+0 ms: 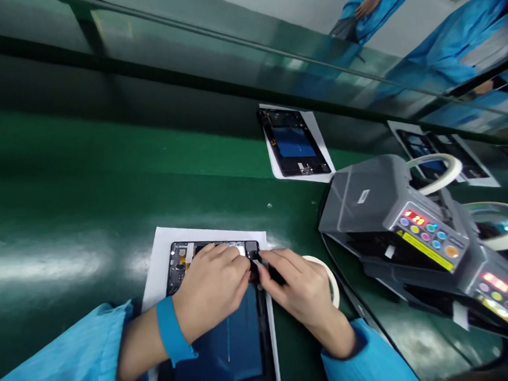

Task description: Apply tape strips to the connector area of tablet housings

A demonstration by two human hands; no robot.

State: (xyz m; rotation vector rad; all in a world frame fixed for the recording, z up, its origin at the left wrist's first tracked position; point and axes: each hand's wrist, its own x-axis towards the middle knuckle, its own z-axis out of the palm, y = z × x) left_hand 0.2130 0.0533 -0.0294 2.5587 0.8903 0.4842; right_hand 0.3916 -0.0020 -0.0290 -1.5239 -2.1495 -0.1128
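Observation:
An opened tablet [243, 354] with bared inner parts lies on a white sheet [155, 264] at the bottom centre. My left hand [214, 283], with a blue band at the wrist, rests over the tablet's upper part, its fingers curled; whatever they hold is hidden. At the tablet's upper right corner, my right hand [299, 283] has thumb and forefinger close together around a small pale piece, too small to name. The fingertips of both hands nearly meet there.
Two grey tape dispensers [372, 199] with lit panels stand at the right, with tape rolls [442, 171]. A roll [333, 283] lies beside my right hand. Another opened tablet [294, 144] lies further back, more at the far right. People in blue sit beyond the clear partition.

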